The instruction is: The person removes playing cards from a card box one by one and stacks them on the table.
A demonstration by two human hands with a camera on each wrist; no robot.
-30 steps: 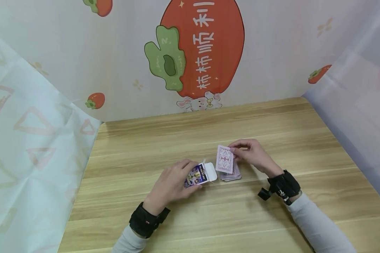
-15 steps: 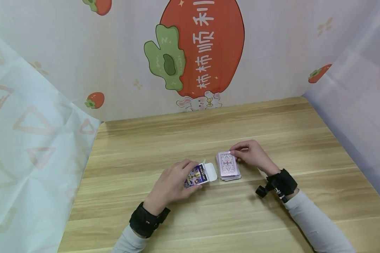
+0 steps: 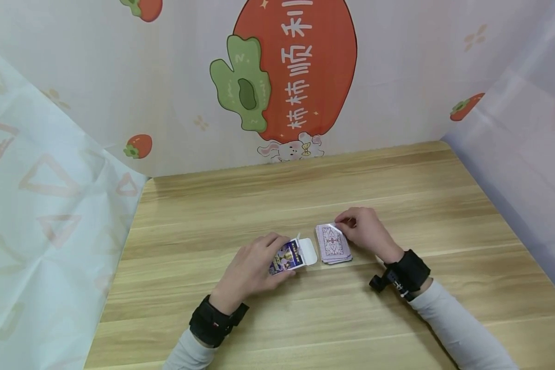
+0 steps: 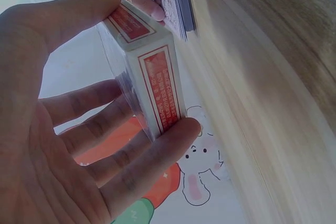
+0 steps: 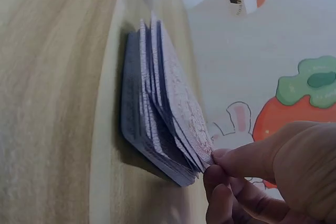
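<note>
My left hand (image 3: 252, 264) holds a purple-printed card box (image 3: 287, 257) on the table between thumb and fingertips. Its white flap (image 3: 309, 252) hangs open toward the deck. In the left wrist view, the red-and-white edge of the box (image 4: 160, 87) faces the camera. Just right of the flap lies a deck of playing cards (image 3: 334, 246), patterned backs up and slightly uneven. At its far right corner, my right hand (image 3: 367, 231) pinches the upper cards. The right wrist view shows those top cards (image 5: 181, 95) bent up at that corner, apart from the lower ones.
The wooden table (image 3: 203, 205) extends around both hands. Behind it hangs a printed cloth (image 3: 180, 77) with a large red persimmon and a rabbit. More cloth (image 3: 51, 231) drops along the left side and the right side.
The card that my right hand held raised and tilted over the deck has come down onto it. My right hand now pinches the deck's upper corner. The left hand and box stay put.
</note>
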